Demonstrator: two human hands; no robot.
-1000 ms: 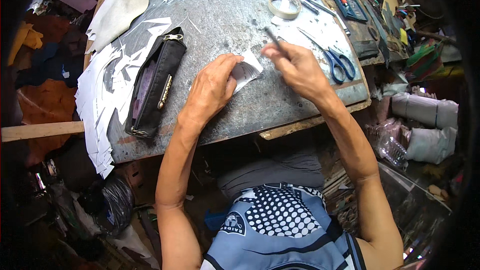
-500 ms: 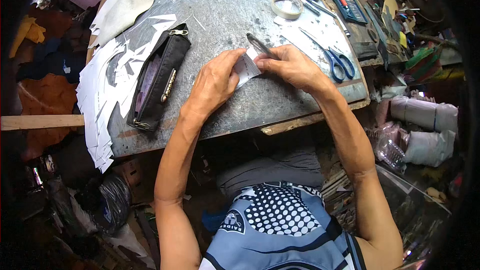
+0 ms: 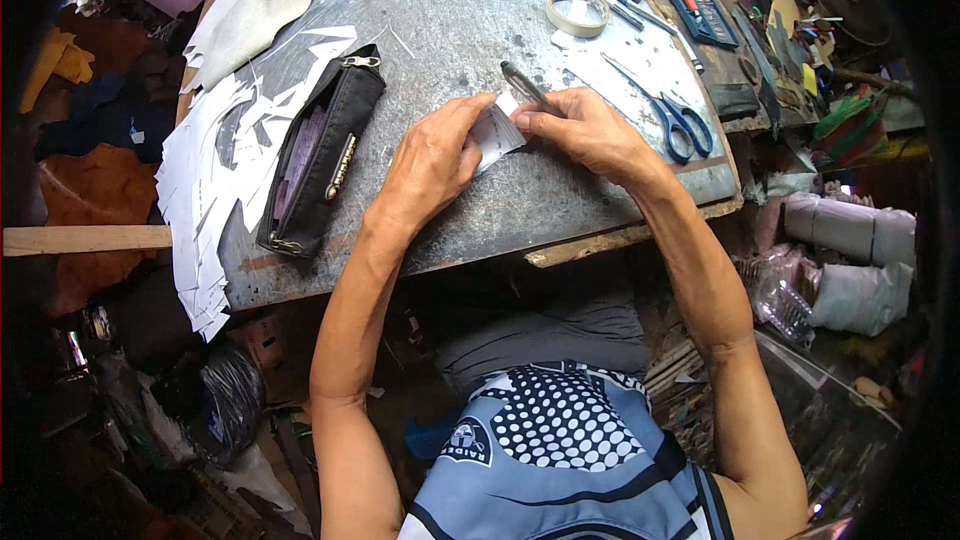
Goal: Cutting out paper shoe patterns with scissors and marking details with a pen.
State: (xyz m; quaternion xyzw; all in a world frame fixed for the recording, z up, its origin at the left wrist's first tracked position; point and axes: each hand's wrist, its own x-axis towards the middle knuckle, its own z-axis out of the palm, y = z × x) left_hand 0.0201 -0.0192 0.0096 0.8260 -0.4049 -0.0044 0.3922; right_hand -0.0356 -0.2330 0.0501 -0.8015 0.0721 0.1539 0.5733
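Note:
My left hand (image 3: 432,152) is closed around a small white printed paper (image 3: 494,137), which looks folded or layered, above the metal tabletop. From the other side my right hand (image 3: 590,137) grips a dark pen (image 3: 526,84), its upper end pointing away from me to the left. The right fingertips also meet the edge of the paper. Part of the paper is hidden behind my left fingers, and the pen's lower end is hidden by my right hand. To the left of my hands lies a black zippered pouch (image 3: 350,100), its top gaping.
White paper offcuts (image 3: 195,210) pile along the table's left side. At the right lie blue-handled scissors (image 3: 684,130), a tape roll (image 3: 577,12) and a blue tray (image 3: 697,10) of small tools. Wrapped bundles (image 3: 850,230) sit beyond the table's right edge.
The whole view has shifted very slightly. Both hands keep the same grip on the paper and the pen.

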